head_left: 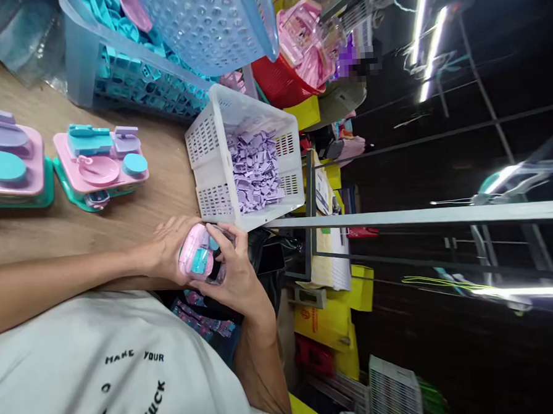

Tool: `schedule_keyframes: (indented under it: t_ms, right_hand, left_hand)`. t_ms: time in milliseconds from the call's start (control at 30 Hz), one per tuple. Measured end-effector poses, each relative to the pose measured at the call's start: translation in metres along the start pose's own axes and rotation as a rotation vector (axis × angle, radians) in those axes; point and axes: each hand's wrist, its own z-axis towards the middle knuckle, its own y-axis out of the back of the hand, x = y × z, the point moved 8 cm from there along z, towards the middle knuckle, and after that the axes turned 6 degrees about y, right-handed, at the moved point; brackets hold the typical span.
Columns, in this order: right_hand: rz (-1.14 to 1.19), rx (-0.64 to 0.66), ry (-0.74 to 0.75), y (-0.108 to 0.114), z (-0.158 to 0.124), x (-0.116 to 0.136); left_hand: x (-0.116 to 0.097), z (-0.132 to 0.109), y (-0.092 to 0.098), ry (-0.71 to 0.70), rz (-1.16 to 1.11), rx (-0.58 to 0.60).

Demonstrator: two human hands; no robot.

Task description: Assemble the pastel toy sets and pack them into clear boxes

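A small pink toy set [196, 255] with teal pieces on it is held between my two hands near the table's edge. My left hand [170, 246] is closed round its left side. My right hand [236, 268] grips the other side, its index finger bent over the top; part of the toy is hidden by the fingers. Further left on the table stands a pink-topped toy set [103, 170] on a green base, bearing teal, lilac and pink pieces. Beside it is another such toy set [9, 159], cut off by the frame edge.
A white basket [208, 142] of lilac plastic pieces [256, 171] stands just beyond my hands. Behind it are a blue basket [81, 63] of teal pieces and a red basket [274, 80] of pink items. Yellow bags [326, 318] lie off the table's side.
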Motion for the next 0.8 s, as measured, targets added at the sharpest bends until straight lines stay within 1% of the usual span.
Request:
schedule_keyframes:
  t_ms: [100, 233, 333, 533, 667, 800]
  right_hand:
    - [-0.013, 0.001, 0.024, -0.0002, -0.0008, -0.0029]
    - [-0.048, -0.028, 0.117, 0.0011, 0.0008, -0.0015]
    - [-0.022, -0.028, 0.163, 0.0015, 0.0026, -0.0007]
    - [-0.055, 0.007, 0.166, 0.0008, 0.0061, 0.0021]
    - [-0.045, -0.038, 0.157, 0.0023, 0.0062, 0.0052]
    - [0.012, -0.074, 0.187, 0.0029, 0.0059, 0.0064]
  left_hand:
    - [-0.0032, -0.0003, 0.002, 0.0, -0.028, 0.009]
    - [-0.0027, -0.0002, 0.0026, 0.015, -0.056, 0.011]
    - [-0.0014, 0.0001, 0.0019, 0.024, -0.065, 0.019]
    - [-0.0013, -0.0001, 0.0014, 0.036, -0.071, 0.032]
    - [-0.0008, -0.0009, 0.0019, 0.03, -0.054, 0.01]
    - [0.0015, -0.001, 0.0005, 0.025, -0.059, 0.004]
